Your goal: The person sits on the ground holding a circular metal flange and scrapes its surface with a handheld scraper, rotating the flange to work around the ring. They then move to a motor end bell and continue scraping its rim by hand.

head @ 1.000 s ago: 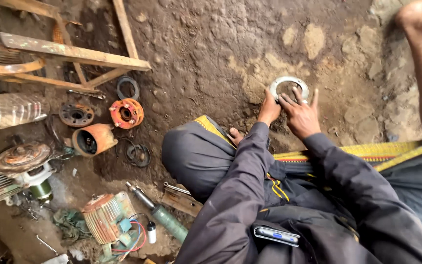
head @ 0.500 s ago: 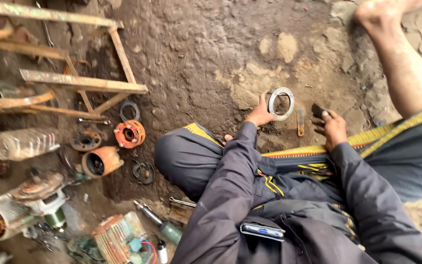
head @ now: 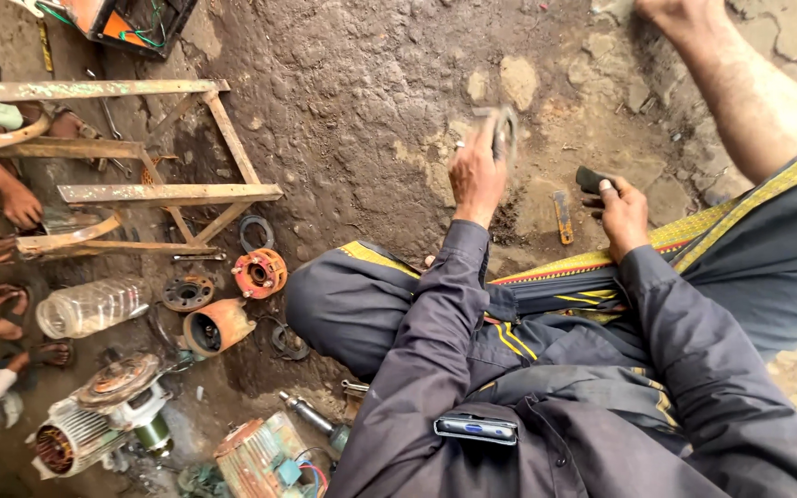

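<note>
My left hand (head: 477, 175) grips a grey metal ring (head: 506, 127), which stands on edge and blurred just above the dirt floor. My right hand (head: 624, 214) is lower and to the right, its fingertips pinched on a small dark flat piece (head: 590, 178) at ground level. Between the two hands a small orange-handled tool (head: 562, 217) lies on the dirt. Both my arms are in dark grey sleeves, and my bent knee (head: 343, 300) sits below the left hand.
Another person's bare leg (head: 749, 92) crosses the top right. A rusty wooden frame (head: 168, 194) stands at left, with other people's hands and feet (head: 11, 207) beside it. Orange motor parts (head: 260, 273), an orange housing (head: 219, 326), a plastic bottle (head: 94, 306) and an electric motor (head: 94, 417) lie lower left.
Both hands were on the ring lying flat. My left hand has tipped it up on edge, and my right hand has left it and moved right to the dark piece.
</note>
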`<state>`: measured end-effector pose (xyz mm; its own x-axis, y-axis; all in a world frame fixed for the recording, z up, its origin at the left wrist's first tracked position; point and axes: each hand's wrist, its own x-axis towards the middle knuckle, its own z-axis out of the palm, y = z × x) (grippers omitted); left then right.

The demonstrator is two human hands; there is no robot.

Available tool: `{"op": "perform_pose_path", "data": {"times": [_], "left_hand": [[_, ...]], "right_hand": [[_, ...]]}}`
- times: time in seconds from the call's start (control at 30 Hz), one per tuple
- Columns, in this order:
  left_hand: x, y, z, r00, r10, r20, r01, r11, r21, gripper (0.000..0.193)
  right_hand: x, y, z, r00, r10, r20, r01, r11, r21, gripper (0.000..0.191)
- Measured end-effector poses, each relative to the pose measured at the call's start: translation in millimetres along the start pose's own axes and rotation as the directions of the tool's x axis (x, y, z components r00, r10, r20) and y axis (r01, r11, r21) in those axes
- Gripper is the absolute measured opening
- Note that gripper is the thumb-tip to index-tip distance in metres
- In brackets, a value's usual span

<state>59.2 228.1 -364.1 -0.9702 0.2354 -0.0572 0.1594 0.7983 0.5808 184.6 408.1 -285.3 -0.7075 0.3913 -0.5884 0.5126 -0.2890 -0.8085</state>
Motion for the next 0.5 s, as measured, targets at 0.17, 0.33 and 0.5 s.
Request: {"op": "perform_pose_path", "data": {"times": [0.17,0.33,0.5], "left_hand": [[15.7,-30.5,-2.6,0.992,0.129,-0.001,-0.127,0.980,0.151,0.043],[5.7,-49.6,-9.2,0.985,-0.135,0.110,0.101,0.957,0.273,0.041],[-0.8,-57.1,-16.6,0.729,-0.677,-0.094,0.639,0.724,-0.261,0.098]], "right_hand": [[13.4,-1.8,3.3,0.999,-0.031,0.020,0.032,0.999,-0.026,0.030],[14.7,-5.0,11.9,1.000,0.002,0.009,-0.001,0.999,-0.049,0.030],[10.6,-6.9,20.6,1.000,0.000,0.020,0.001,0.999,-0.048,0.031]]}}
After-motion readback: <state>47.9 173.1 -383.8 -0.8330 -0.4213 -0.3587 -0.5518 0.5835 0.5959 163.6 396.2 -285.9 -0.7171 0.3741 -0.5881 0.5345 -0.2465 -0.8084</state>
